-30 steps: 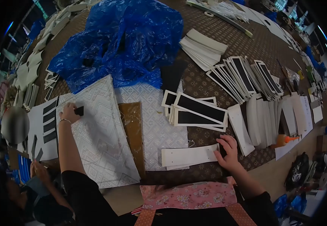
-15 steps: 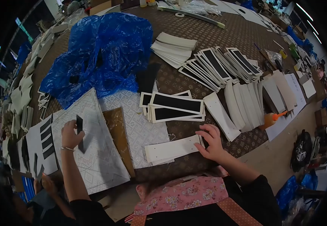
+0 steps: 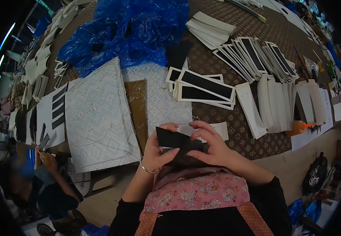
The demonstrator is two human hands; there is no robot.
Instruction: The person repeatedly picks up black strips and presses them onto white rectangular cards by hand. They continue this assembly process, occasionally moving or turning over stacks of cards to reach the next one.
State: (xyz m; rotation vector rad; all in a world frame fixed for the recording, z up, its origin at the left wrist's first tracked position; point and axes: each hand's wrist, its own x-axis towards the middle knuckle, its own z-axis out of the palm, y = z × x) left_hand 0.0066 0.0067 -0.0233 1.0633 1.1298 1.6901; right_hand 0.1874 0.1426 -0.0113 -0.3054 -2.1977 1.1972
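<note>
In front of the floral apron, my left hand (image 3: 158,151) grips the left end of a black strip (image 3: 173,140) between thumb and fingers. My right hand (image 3: 209,143) is curled at the strip's right part, thumb below and fingers above; the strip is blurred there. Behind both hands, a white strip (image 3: 221,129) lies on the table, partly hidden. Just beyond are white-bordered black panels (image 3: 206,86) in a loose pile. A white piece with small holes (image 3: 250,110) lies to their right.
Patterned light fabric boards (image 3: 98,118) lie at the left, below crumpled blue plastic (image 3: 127,33). Stacked white pieces (image 3: 274,104) and an orange-tipped bottle (image 3: 299,128) are at the right. A co-worker's hands (image 3: 46,159) are at the lower left.
My left hand has moved right with the black strip, from over the patterned board to in front of me. My right hand has left the white strip and come to the black one. The view has shifted.
</note>
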